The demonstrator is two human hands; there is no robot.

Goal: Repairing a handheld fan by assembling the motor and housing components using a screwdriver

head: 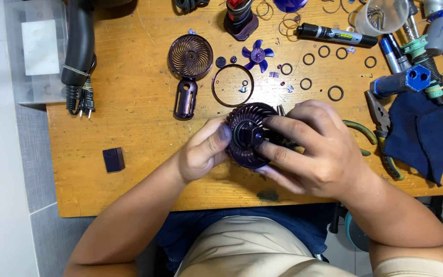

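Note:
Both my hands hold a round dark purple fan grille (245, 134) with curved ribs and a dark hub, just above the wooden table (139, 128). My left hand (201, 151) grips its left rim, thumb on the ribs. My right hand (311, 149) wraps its right side, with fingertips at the hub. Behind it lie a second purple grille (190, 55), a purple handle piece (185, 98), a thin purple ring (232, 85) and a blue fan propeller (259, 54).
Several small black rings (336, 93) are scattered at the back. Pliers (381, 123), a dark blue cloth (419, 133), a black marker (334, 35), blue tools (401, 82) and a clear cup (380, 15) sit to the right. A small dark block (113, 159) and a black plug cable (79, 77) are on the left.

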